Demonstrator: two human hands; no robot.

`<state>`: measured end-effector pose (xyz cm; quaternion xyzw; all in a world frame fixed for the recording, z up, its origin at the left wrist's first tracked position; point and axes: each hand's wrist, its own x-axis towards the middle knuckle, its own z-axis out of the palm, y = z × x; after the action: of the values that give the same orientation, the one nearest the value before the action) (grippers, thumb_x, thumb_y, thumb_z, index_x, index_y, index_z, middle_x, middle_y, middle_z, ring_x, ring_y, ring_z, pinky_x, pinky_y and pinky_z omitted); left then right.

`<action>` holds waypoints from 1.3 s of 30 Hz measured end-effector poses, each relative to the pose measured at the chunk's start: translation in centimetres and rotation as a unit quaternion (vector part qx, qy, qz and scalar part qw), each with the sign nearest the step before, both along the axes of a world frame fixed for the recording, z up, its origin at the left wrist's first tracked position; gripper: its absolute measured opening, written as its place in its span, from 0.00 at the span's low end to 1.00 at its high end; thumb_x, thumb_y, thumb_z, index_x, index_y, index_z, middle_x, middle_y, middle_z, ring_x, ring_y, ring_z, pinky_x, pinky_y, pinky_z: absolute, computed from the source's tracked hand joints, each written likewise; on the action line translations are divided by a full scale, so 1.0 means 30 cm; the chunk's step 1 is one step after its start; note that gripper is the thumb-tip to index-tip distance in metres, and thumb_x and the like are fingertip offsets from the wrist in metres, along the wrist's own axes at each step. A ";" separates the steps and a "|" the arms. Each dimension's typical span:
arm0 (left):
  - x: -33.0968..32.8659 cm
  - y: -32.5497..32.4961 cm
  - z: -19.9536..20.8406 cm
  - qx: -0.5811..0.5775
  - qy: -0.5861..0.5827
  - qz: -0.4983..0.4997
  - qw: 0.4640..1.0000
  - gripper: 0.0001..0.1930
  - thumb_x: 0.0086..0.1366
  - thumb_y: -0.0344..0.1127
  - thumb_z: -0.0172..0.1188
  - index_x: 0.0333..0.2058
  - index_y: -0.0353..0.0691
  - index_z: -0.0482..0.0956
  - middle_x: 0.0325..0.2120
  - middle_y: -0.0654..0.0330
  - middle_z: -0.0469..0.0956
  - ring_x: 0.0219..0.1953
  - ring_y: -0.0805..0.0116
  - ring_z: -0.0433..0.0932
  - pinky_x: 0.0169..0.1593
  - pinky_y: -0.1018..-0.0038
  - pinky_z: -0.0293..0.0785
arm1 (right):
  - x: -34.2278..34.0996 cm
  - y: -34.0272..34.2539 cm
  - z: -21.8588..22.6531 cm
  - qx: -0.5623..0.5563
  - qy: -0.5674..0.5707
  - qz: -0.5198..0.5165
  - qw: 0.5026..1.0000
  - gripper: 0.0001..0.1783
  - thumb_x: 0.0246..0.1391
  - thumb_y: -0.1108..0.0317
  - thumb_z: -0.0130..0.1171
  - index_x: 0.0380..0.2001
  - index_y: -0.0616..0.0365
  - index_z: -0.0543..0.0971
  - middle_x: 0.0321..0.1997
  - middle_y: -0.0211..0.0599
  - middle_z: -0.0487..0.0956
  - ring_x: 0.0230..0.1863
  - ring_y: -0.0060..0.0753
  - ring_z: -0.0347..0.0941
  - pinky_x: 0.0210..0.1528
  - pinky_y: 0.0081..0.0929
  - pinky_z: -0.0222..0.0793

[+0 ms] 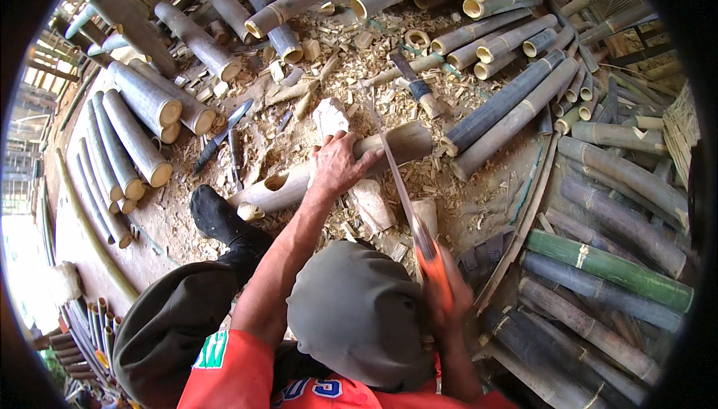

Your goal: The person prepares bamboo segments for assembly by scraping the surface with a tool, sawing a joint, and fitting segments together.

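A bamboo tube with an oval hole cut in its side lies slantwise across a pale wooden block. My left hand grips the tube from above, over the block, with its thumb toward the saw. In my right hand is the orange handle of a handsaw. Its long blade points away from me and crosses the tube just right of my left thumb. How deep the teeth sit cannot be made out. My cap covers part of the near middle.
Wood chips litter the floor. A dark-handled knife and a chisel-like tool lie left of the tube; a hatchet-like blade lies beyond it. Bamboo lengths are stacked left, far and right, one green. My foot rests near the tube's left end.
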<state>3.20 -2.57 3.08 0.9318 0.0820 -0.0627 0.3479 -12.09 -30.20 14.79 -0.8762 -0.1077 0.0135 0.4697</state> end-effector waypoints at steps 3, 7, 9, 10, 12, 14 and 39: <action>-0.019 0.003 -0.006 0.071 -0.021 -0.018 0.997 0.45 0.46 0.66 0.77 0.56 0.41 0.78 0.53 0.49 0.77 0.60 0.47 0.74 0.59 0.41 0.66 | 0.170 0.142 -0.045 -0.001 -0.026 -0.003 1.000 0.26 0.68 0.66 0.55 0.65 0.69 0.74 0.52 0.56 0.85 0.48 0.47 0.86 0.48 0.37 0.80; -0.008 -0.002 0.026 0.110 0.000 -0.029 0.994 0.47 0.36 0.54 0.84 0.56 0.41 0.75 0.54 0.49 0.74 0.59 0.45 0.73 0.58 0.41 0.68 | 0.116 0.107 -0.018 -0.003 -0.047 0.013 0.999 0.27 0.68 0.65 0.57 0.66 0.68 0.74 0.52 0.55 0.85 0.49 0.47 0.86 0.50 0.36 0.80; -0.006 -0.008 0.018 0.116 0.010 -0.035 0.993 0.46 0.36 0.53 0.85 0.55 0.42 0.75 0.52 0.49 0.74 0.57 0.46 0.73 0.58 0.43 0.68 | -0.060 -0.011 0.017 -0.012 0.003 -0.002 1.000 0.27 0.68 0.64 0.57 0.66 0.68 0.74 0.53 0.56 0.85 0.50 0.47 0.86 0.51 0.37 0.80; -0.002 -0.012 0.017 0.120 0.009 -0.031 0.992 0.46 0.36 0.53 0.85 0.54 0.42 0.75 0.52 0.49 0.74 0.57 0.46 0.73 0.58 0.43 0.68 | -0.120 -0.054 0.031 0.004 0.029 -0.023 0.999 0.27 0.69 0.64 0.57 0.66 0.67 0.74 0.54 0.56 0.84 0.50 0.47 0.86 0.52 0.37 0.80; 0.001 -0.037 0.014 0.128 0.008 -0.032 0.991 0.45 0.36 0.52 0.85 0.53 0.42 0.75 0.52 0.49 0.74 0.58 0.47 0.73 0.58 0.44 0.69 | -0.116 -0.064 0.022 0.040 0.070 -0.027 0.996 0.27 0.69 0.64 0.57 0.66 0.67 0.74 0.54 0.57 0.84 0.50 0.47 0.86 0.52 0.39 0.79; 0.027 -0.089 0.032 0.133 -0.011 -0.002 0.991 0.46 0.36 0.51 0.85 0.53 0.40 0.74 0.52 0.50 0.74 0.58 0.47 0.73 0.59 0.45 0.68 | -0.049 -0.035 -0.030 0.017 0.004 0.001 1.000 0.27 0.68 0.64 0.57 0.66 0.67 0.74 0.52 0.58 0.84 0.50 0.47 0.86 0.52 0.39 0.79; 0.073 -0.079 0.007 0.101 -0.016 -0.005 0.995 0.48 0.34 0.47 0.86 0.53 0.34 0.72 0.54 0.48 0.73 0.59 0.45 0.72 0.61 0.44 0.68 | 0.223 0.122 -0.068 0.018 -0.150 0.042 0.988 0.24 0.68 0.66 0.56 0.63 0.67 0.77 0.47 0.56 0.85 0.44 0.47 0.85 0.48 0.40 0.78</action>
<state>5.39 -4.94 3.29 0.9636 0.0775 -0.0411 0.2525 -5.39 -26.55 12.74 -0.8542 -0.2142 -0.1004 0.4630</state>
